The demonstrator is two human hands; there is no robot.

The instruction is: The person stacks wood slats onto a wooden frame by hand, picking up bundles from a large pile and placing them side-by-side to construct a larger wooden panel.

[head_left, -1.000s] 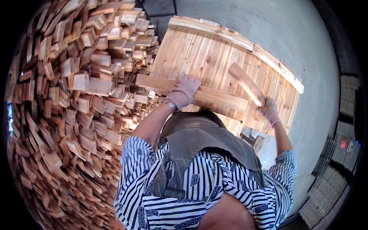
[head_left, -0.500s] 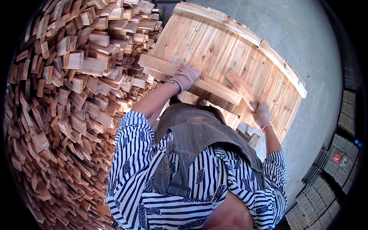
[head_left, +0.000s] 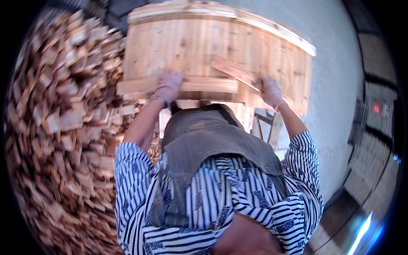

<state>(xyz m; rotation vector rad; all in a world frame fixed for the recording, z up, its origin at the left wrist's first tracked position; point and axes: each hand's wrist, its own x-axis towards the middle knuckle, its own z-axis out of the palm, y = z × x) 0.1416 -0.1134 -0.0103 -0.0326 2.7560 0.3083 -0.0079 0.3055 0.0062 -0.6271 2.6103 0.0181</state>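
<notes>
A bench-high wooden top of pale planks (head_left: 191,46) spreads in front of me, with a raised wooden rail (head_left: 272,29) along its far edge. Across its near edge lies a long wooden board (head_left: 212,85). My left hand (head_left: 169,86), in a pale pinkish knit glove, is closed over that board left of its middle. A shorter, redder wooden slat (head_left: 233,71) lies slantwise on the planks. Its near right end is in my right hand (head_left: 272,91), gloved alike, with the fingers curled around it and partly blurred.
A tall heap of loose wood offcuts (head_left: 63,119) fills the left side, close to the bench. Bench legs (head_left: 272,125) show under the right end. Grey concrete floor (head_left: 335,80) runs along the right, with stacked bundles of thin strips (head_left: 367,165) beyond it.
My view has turned, so the bench now lies straighter across and further left. Both hands keep their hold on the board and the slat. The picture is more blurred.
</notes>
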